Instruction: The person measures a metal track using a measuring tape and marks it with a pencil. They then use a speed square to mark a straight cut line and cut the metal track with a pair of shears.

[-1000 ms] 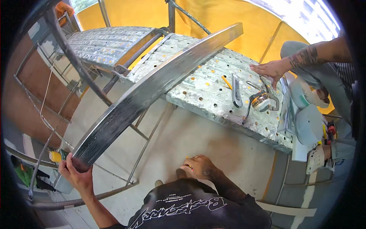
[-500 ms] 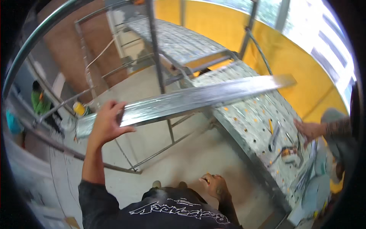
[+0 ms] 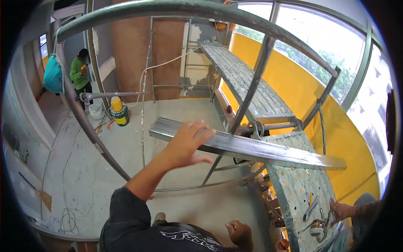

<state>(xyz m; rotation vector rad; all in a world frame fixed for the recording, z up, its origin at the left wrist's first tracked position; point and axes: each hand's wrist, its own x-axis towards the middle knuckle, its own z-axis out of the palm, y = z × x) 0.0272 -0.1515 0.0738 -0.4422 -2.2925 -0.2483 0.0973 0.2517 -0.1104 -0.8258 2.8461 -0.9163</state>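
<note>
A long silvery bundle of metal profiles [image 3: 260,153] lies slantwise, its right part across a perforated scaffold plank [image 3: 289,189] and its left end sticking out over the floor. At that left part is my left hand [image 3: 184,143], fingers spread over the bundle and thumb held apart; whether the palm touches the metal is not clear. Low by my body, my right hand [image 3: 239,233] is closed with curled fingers, and whatever sits in them is too small to make out. Another person's hand [image 3: 339,210] rests on the plank beside a tape measure [image 3: 317,228] and a utility knife [image 3: 310,210].
Scaffold tubes frame the space: a curved rail [image 3: 168,10] arches across the top and an upright [image 3: 254,84] crosses behind the bundle. A higher plank [image 3: 247,80] runs along yellow sheeting [image 3: 268,67]. Buckets [image 3: 120,115], cables and a person in green [image 3: 78,71] are at the left.
My view has swung up and left, showing more of the room. My left hand's fingers are stretched farther out over the bundle. My right hand remains low and curled.
</note>
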